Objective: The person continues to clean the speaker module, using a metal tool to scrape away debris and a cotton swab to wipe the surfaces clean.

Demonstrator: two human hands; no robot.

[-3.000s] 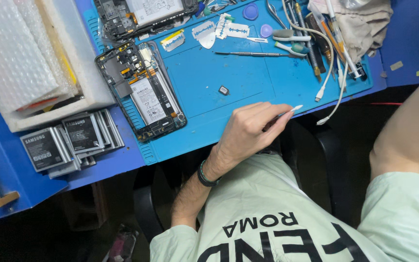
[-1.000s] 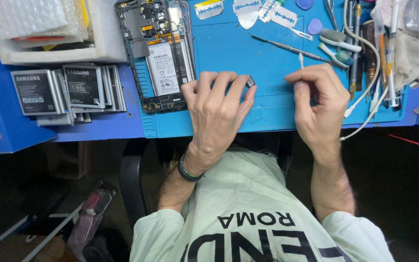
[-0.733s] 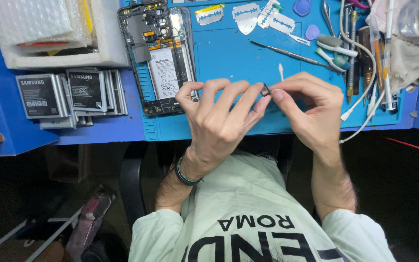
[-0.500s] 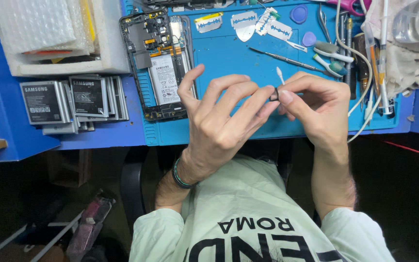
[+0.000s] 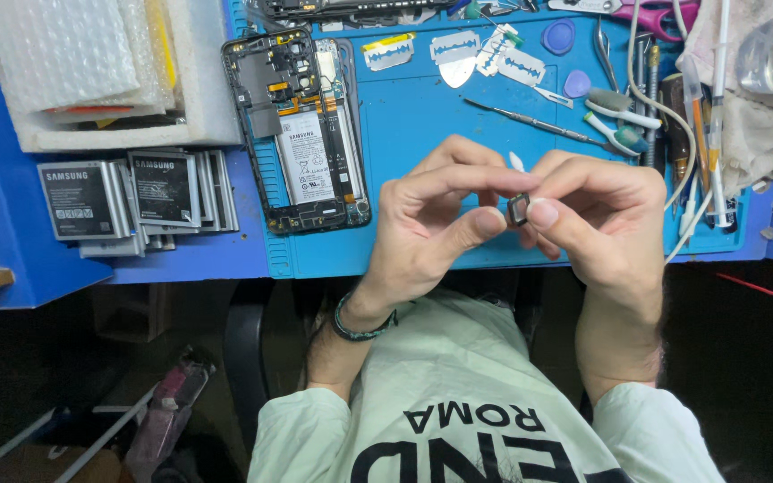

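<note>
Right between the fingertips sits a small dark square part (image 5: pixel 518 209), a frame-like piece with an open middle, held up above the front edge of the blue work mat (image 5: pixel 422 116). The left hand (image 5: pixel 427 219) is curled, its thumb and forefinger closed toward the part from one side; the right hand (image 5: pixel 601 215) pinches it from the other, thumb pad pressed against its edge. A thin white tool (image 5: pixel 516 162) pokes up behind the fingers; which hand carries it cannot be told.

Handling so tiny a piece well probably means light pressure on its rim only, both wrists steady, and keeping it over the mat so a slip lands somewhere visible.

Just left of the hands lies an opened phone (image 5: pixel 301 134), back off, battery exposed. Razor blades (image 5: pixel 454 49) lie at the mat's far edge, a metal probe (image 5: pixel 530 123) and brushes toward the right. Further left on the desk (image 5: pixel 11 277), spare batteries (image 5: pixel 131 201) are stacked beside a tray of bubble wrap (image 5: pixel 91 63).
</note>
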